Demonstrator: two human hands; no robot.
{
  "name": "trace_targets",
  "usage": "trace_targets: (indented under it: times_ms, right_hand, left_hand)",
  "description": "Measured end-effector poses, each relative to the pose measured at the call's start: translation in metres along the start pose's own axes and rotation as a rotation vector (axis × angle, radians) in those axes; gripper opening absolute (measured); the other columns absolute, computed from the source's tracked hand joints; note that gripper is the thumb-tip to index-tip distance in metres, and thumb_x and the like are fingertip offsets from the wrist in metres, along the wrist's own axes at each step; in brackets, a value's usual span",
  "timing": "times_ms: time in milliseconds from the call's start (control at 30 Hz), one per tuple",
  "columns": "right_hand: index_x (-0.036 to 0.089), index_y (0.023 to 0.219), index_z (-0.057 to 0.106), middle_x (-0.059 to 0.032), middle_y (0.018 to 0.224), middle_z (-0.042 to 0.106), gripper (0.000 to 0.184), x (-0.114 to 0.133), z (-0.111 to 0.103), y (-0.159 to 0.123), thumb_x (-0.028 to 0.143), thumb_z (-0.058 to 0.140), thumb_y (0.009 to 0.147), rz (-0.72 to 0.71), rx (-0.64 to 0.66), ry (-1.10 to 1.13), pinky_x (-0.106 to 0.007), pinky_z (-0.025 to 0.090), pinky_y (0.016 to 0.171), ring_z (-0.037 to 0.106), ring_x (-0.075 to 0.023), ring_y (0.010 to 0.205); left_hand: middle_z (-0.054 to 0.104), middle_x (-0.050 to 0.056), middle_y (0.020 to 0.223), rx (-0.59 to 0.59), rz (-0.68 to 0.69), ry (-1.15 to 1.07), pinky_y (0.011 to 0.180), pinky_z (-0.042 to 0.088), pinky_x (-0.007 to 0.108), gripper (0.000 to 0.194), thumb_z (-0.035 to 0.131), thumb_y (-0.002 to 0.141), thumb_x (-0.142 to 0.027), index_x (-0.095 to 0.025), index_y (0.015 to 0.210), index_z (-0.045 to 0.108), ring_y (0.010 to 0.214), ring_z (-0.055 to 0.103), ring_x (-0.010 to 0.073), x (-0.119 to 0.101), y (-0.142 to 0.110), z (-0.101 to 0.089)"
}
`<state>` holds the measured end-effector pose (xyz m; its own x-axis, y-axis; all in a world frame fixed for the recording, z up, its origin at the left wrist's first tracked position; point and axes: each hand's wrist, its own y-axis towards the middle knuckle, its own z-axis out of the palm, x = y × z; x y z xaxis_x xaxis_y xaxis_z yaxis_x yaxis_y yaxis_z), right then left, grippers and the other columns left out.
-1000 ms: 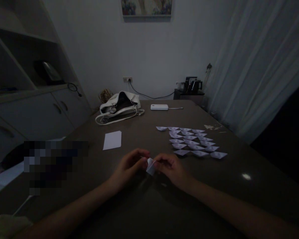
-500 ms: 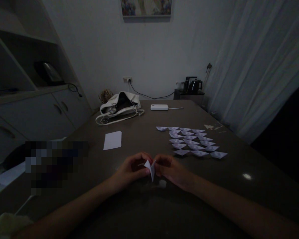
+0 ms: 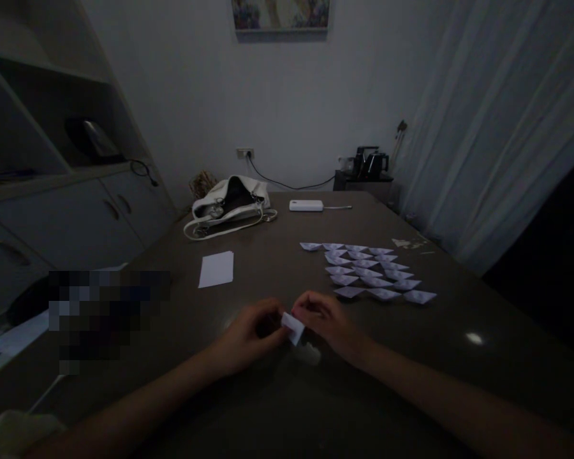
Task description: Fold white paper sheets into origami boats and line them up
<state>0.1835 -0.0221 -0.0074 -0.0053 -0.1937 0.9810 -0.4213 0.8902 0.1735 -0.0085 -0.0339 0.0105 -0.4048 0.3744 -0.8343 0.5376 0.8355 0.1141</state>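
Note:
A small folded piece of white paper (image 3: 293, 327) is held up between my two hands, just above the dark table (image 3: 268, 395). My left hand (image 3: 251, 331) pinches its left side, thumb in front and fingers behind. The fingertips of my right hand (image 3: 332, 325) are closed at its upper right corner. Beyond my right hand stand several folded paper boats (image 3: 373, 282) in close rows. A stack of white paper sheets (image 3: 216, 269) lies ahead and to the left of my left hand.
A white handbag (image 3: 232, 204) rests at the table's far left, and a white power bank (image 3: 306, 206) with a short cable lies at the far edge. Paper scraps (image 3: 402, 243) are near the right edge. A blurred-out patch (image 3: 110, 319) covers items at the left.
The folded paper has turned from a narrow, spread-open edge to a flat squarish face towards me. My right hand has shifted slightly up and back at its corner.

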Motion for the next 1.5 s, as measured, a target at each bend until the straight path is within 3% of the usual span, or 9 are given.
trace_targets:
  times_ms: [133, 533, 800, 1133, 1267, 1500]
  right_hand:
    - [0.017, 0.070, 0.058, 0.0009, 0.071, 0.050, 0.024, -0.002, 0.003, -0.002, 0.038, 0.066, 0.078, -0.041, -0.021, -0.168, -0.023, 0.037, 0.055, 0.048, -0.0108, 0.062]
    - [0.017, 0.068, 0.056, 0.0008, 0.070, 0.051, 0.018, -0.002, 0.007, -0.002, 0.029, 0.061, 0.081, -0.080, -0.029, -0.198, -0.022, 0.041, 0.056, 0.050, -0.0113, 0.064]
    - [0.018, 0.066, 0.054, 0.0008, 0.069, 0.051, 0.014, -0.003, 0.007, -0.002, 0.022, 0.060, 0.078, -0.099, -0.074, -0.261, -0.021, 0.041, 0.054, 0.051, -0.0113, 0.063]
    - [0.018, 0.066, 0.053, 0.0025, 0.066, 0.051, 0.011, 0.001, 0.010, -0.006, 0.012, 0.058, 0.074, -0.146, -0.125, -0.355, -0.022, 0.038, 0.052, 0.050, -0.0108, 0.059]
    - [0.018, 0.076, 0.062, 0.0005, 0.070, 0.056, 0.005, 0.000, 0.008, -0.005, 0.018, 0.058, 0.079, -0.160, -0.107, -0.364, -0.023, 0.039, 0.054, 0.052, -0.0117, 0.062]
    - [0.019, 0.070, 0.059, 0.0015, 0.068, 0.052, 0.005, 0.001, 0.006, -0.004, 0.015, 0.060, 0.074, -0.150, -0.173, -0.361, -0.022, 0.036, 0.053, 0.050, -0.0113, 0.061]
  left_hand:
    - [0.060, 0.002, 0.076, -0.039, 0.078, 0.184, 0.063, 0.043, 0.026, 0.011, 0.051, 0.086, -0.025, -0.015, 0.087, 0.057, 0.069, 0.056, 0.0147, -0.004, -0.002, 0.001]
    - [0.066, 0.005, 0.080, -0.170, 0.089, 0.329, 0.063, 0.047, 0.025, 0.009, 0.051, 0.085, -0.023, -0.017, 0.089, 0.056, 0.071, 0.062, 0.0163, -0.004, -0.004, 0.004]
    - [0.069, 0.006, 0.092, -0.203, 0.168, 0.249, 0.073, 0.049, 0.029, 0.003, 0.054, 0.084, -0.018, -0.018, 0.082, 0.056, 0.083, 0.065, 0.0192, -0.006, -0.004, 0.005]
    - [0.067, 0.007, 0.100, -0.202, 0.233, 0.310, 0.077, 0.048, 0.032, 0.007, 0.053, 0.082, -0.013, -0.019, 0.081, 0.053, 0.091, 0.063, 0.0205, -0.003, -0.004, 0.010]
    - [0.065, 0.007, 0.100, -0.215, 0.252, 0.283, 0.077, 0.049, 0.030, 0.005, 0.053, 0.085, -0.015, -0.019, 0.084, 0.054, 0.090, 0.063, 0.0190, -0.005, -0.004, 0.008]
    - [0.064, 0.007, 0.099, -0.188, 0.225, 0.166, 0.077, 0.050, 0.030, 0.010, 0.051, 0.090, -0.021, -0.018, 0.094, 0.059, 0.088, 0.061, 0.0183, -0.005, -0.003, 0.006]
